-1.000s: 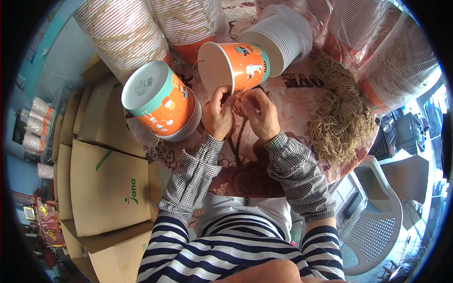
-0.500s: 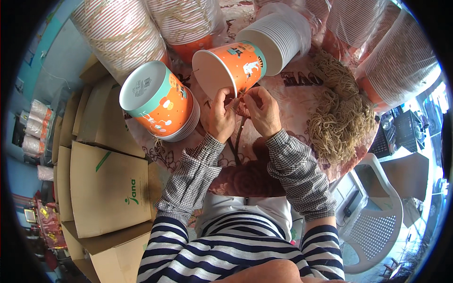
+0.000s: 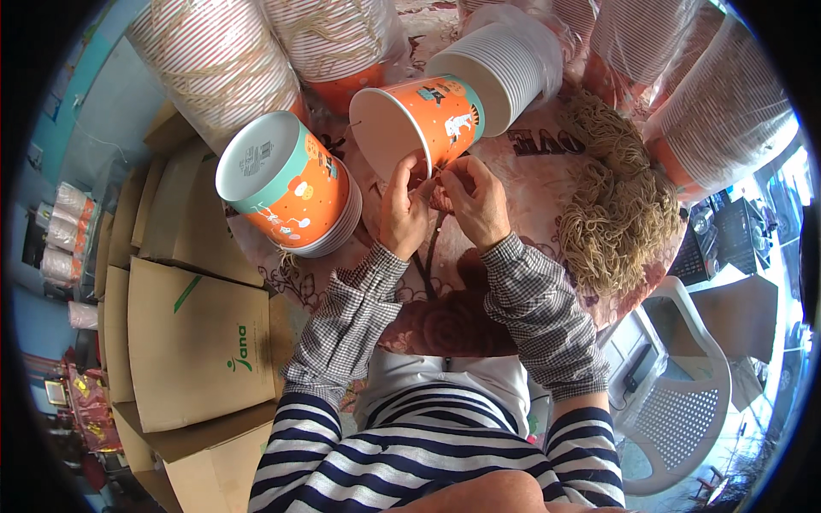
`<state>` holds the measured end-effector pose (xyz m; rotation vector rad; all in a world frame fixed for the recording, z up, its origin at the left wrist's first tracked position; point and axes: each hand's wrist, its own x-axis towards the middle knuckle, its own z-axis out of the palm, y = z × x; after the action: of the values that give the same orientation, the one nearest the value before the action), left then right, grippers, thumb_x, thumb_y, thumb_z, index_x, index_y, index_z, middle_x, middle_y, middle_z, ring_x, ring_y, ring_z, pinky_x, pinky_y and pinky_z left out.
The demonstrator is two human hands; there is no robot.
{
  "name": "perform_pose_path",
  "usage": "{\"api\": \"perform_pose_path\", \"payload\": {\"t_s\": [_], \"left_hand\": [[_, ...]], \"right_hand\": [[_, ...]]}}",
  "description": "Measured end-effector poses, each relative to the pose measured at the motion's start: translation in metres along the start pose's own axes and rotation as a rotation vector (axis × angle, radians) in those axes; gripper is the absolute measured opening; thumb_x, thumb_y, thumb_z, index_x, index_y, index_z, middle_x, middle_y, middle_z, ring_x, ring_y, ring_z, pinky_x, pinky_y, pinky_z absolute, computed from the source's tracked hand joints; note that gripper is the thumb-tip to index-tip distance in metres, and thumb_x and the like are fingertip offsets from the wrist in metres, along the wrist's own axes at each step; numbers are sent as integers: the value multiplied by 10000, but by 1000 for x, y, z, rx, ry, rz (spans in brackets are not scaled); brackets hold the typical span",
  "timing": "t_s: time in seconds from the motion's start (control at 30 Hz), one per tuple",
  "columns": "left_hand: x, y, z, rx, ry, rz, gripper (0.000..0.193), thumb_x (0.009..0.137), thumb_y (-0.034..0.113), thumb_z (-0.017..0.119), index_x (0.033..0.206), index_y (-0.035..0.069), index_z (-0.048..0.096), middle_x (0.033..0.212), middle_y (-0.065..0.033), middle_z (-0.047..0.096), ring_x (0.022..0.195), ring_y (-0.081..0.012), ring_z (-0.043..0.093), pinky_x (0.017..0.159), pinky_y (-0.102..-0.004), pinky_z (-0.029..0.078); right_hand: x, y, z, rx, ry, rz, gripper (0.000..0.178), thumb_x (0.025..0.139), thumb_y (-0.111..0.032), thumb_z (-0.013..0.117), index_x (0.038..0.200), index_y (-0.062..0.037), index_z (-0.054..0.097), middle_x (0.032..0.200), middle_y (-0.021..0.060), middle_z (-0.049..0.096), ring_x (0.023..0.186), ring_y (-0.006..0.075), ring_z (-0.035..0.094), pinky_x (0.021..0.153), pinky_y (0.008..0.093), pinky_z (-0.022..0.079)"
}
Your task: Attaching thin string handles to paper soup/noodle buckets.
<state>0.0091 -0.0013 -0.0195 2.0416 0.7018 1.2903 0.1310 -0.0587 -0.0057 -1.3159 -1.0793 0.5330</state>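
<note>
An orange paper bucket (image 3: 440, 120) with a white inside and a teal band lies on its side on the table, its mouth turned left. My left hand (image 3: 402, 214) is closed in a pinch at the bucket's near rim, fingertips against or just inside it. Close beside it, my right hand (image 3: 481, 205) pinches with thumb and forefinger at the bucket's near side. What lies between the fingertips is too small to tell. A short thin strand shows at the far left of the rim. To the left stands a nested stack of similar buckets (image 3: 295, 201), bottoms up.
A heap of beige string (image 3: 620, 222) lies on the right of the patterned tablecloth (image 3: 530, 184). White nested buckets (image 3: 500, 73) and tall plastic-wrapped stacks (image 3: 214, 68) line the back. Cardboard boxes (image 3: 197, 342) crowd the left; a white plastic chair (image 3: 684, 410) stands at right.
Both hands keep their pinch at the bucket's rim, with only slight finger movement. The bucket has shifted very slightly to the right.
</note>
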Motion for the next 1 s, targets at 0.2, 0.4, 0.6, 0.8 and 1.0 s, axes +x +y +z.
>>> {"api": "perform_pose_path", "payload": {"t_s": [0.2,0.4,0.6,0.8,1.0], "left_hand": [[1,-6,5,9,45,114,323,871,-23,592,1189,-2,537,1098,-133,615,998,-227,618,822,-324,488],[0,-8,4,-37,12,74,233,856,-32,608,1087,-15,579,1031,-110,613,928,-181,616,787,-270,481],[1,4,5,-134,29,-133,116,855,9,634,969,9,607,836,-66,649,773,-134,627,712,-259,488],[2,-16,0,-122,28,-154,89,905,59,599,972,1,609,860,-39,657,799,-111,616,737,-250,486],[4,-19,4,-145,18,-112,210,901,23,580,1107,-9,606,1012,-113,641,910,-191,632,784,-288,493]], "right_hand": [[0,-2,0,-49,-2,-47,150,872,-110,627,942,23,613,826,106,652,730,180,655,658,304,531],[0,-6,-1,-72,-16,3,158,864,-104,639,956,22,616,850,114,663,753,185,664,661,310,539],[0,-1,-3,-101,-10,-14,168,860,-94,636,976,24,609,836,117,681,758,193,679,683,318,544],[3,3,-1,-103,-40,21,172,856,-78,625,1000,16,612,873,126,687,793,201,681,707,322,545],[3,4,-1,-124,-51,14,165,859,-80,621,993,16,611,871,130,685,792,200,680,694,321,536]]}}
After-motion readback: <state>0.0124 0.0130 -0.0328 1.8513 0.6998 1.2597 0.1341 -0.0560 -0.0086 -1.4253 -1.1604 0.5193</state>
